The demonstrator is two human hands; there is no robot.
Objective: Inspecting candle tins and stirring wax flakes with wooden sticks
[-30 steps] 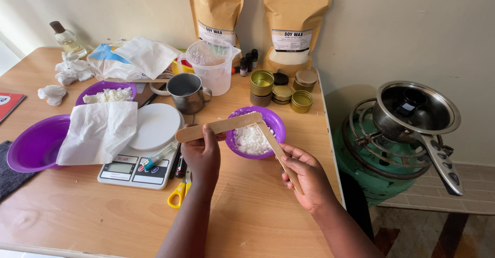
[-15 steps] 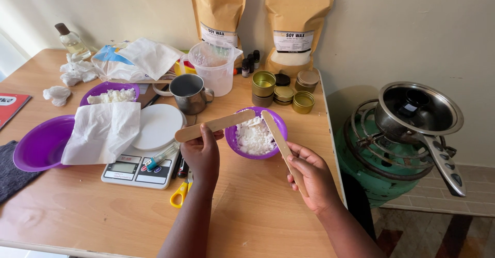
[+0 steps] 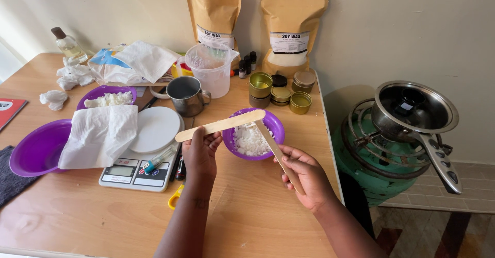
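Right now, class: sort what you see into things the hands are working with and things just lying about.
In use:
left hand holding left stick
right hand holding right stick
purple bowl of white flakes

Lying about:
scale
metal mug
gold tins
brown bags
scissors
pan on burner

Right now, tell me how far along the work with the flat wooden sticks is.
Done: white flakes already fill the small purple bowl. In hand: the left hand and right hand each hold a flat wooden stick, tips meeting over that bowl. Left: the gold tins look empty.
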